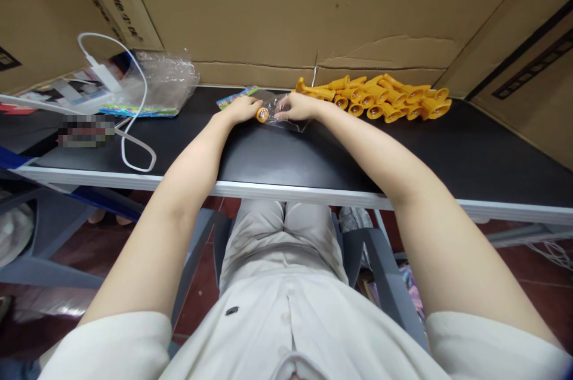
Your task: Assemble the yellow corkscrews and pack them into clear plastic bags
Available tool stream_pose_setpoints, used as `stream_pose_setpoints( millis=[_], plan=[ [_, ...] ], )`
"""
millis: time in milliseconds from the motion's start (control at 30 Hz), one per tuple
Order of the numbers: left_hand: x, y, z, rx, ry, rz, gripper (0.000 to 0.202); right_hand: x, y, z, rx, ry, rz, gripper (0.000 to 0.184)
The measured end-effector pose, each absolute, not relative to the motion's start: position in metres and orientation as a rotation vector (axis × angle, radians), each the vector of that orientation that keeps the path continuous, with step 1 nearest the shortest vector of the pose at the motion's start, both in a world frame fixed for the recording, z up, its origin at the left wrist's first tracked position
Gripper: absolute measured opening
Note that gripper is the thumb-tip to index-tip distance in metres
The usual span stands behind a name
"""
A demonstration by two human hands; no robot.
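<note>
Close to the middle of the table, my left hand [242,109] is closed round a yellow toy trumpet [262,115], whose round flared end faces me. Under and behind that hand lies the colourful printed header [228,99] of a clear plastic bag [295,124]. My right hand [301,107] pinches the clear film of this bag just right of the trumpet. The trumpet's body is hidden, so I cannot tell how far it sits inside the bag.
A pile of yellow toy trumpets [376,96] lies at the back right against the cardboard wall [335,10]. Clear bags with printed headers [156,82] are stacked at the left, beside a white cable [145,87]. The black tabletop [277,156] has a metal front edge.
</note>
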State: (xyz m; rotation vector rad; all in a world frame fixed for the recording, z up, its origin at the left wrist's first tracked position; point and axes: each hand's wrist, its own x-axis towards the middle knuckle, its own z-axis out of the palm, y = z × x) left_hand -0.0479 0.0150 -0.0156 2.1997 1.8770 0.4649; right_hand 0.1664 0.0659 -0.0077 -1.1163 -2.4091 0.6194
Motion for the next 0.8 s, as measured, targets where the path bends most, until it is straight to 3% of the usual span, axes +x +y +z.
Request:
stream_pose_setpoints(
  millis=[133,267,467,700,800],
  plan=[
    [-0.050,0.021,-0.020,2.178,1.877,0.480,0.067,0.201,0.079,0.009,-1.322,-2.418,0.152,0.019],
    [-0.049,0.024,-0.023,2.168,1.900,0.458,0.071,0.231,0.094,-0.001,-1.492,-2.330,-0.153,0.033],
    [-0.044,0.019,-0.021,2.138,1.899,0.500,0.070,0.253,0.101,-0.024,-1.570,-2.328,-0.083,0.050],
    [-0.044,0.017,-0.019,2.081,1.980,0.479,0.066,0.262,0.114,-0.024,-1.561,-2.240,-0.051,0.039],
    [-0.049,0.019,-0.019,2.078,1.986,0.479,0.066,0.265,0.112,-0.024,-1.636,-2.269,-0.121,0.045]
  ],
)
